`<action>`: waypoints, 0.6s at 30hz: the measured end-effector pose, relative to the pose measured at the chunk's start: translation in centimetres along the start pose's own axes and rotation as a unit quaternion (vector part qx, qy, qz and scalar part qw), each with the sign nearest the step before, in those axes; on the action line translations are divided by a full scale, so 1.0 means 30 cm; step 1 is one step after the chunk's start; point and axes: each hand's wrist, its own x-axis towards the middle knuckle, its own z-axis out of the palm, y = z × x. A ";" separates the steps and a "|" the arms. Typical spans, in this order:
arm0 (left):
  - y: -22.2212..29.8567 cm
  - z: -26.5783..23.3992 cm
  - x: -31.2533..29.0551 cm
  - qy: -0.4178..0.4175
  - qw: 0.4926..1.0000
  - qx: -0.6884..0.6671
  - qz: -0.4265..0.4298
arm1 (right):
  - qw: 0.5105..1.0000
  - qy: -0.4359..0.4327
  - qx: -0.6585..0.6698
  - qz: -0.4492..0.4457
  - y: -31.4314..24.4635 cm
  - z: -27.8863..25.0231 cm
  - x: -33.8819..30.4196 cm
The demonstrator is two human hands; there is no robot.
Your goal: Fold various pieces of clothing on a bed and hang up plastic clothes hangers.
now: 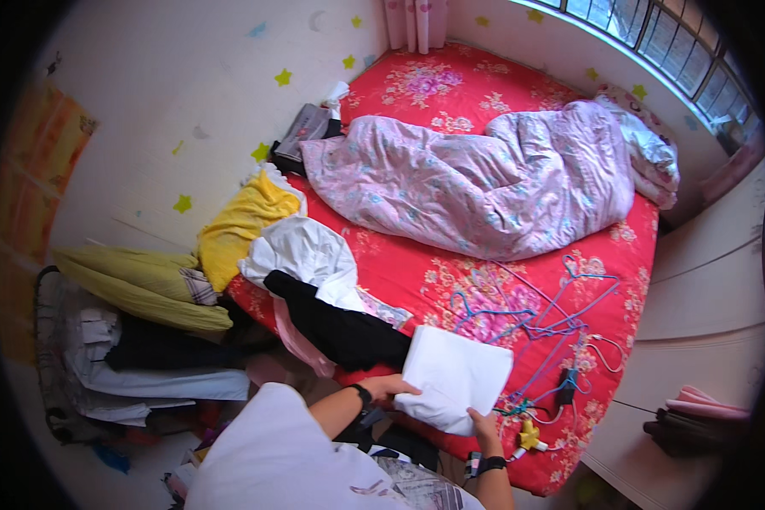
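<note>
A folded white piece of clothing [457,374], squared into a flat bundle, is between my two hands over the near edge of the bed. My left hand [388,388] grips its left edge, the thumb on top and the fingers out of sight beneath. At its lower right corner my right hand [485,428] holds on the same way, thumb up. Just left of the bundle lies a crumpled black garment [348,327]. Behind that are a loose white garment [308,255] and a yellow one [245,219]. What kind of garment the white bundle is, I cannot tell.
Several hangers [561,319] lie tangled on the red flowered bedsheet [382,223], near a black adapter [567,387] and cables. A rumpled pink quilt [484,183] covers the far side. Left of the bed, a rack holds white trousers [174,384] and an olive garment [144,280].
</note>
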 end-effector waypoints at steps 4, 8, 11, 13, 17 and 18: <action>-0.036 0.053 -0.091 0.096 0.992 0.068 0.039 | 0.982 -0.070 -0.166 -0.062 -0.200 -0.009 0.019; -0.036 0.127 -0.087 0.076 0.965 -0.067 0.242 | 0.942 -0.126 -0.282 -0.129 -0.552 0.006 0.138; 0.084 0.196 -0.159 0.124 0.938 -0.091 0.310 | 0.924 -0.173 -0.289 -0.180 -0.859 0.095 0.159; 0.153 0.229 -0.167 0.138 0.914 -0.125 0.359 | 0.920 -0.197 -0.268 -0.210 -0.987 0.137 0.206; 0.259 0.284 -0.041 0.138 0.905 -0.196 0.353 | 0.899 -0.121 -0.280 -0.313 -1.141 0.148 0.373; 0.272 0.287 -0.003 0.127 0.911 -0.209 0.331 | 0.884 -0.061 -0.284 -0.366 -1.169 0.165 0.389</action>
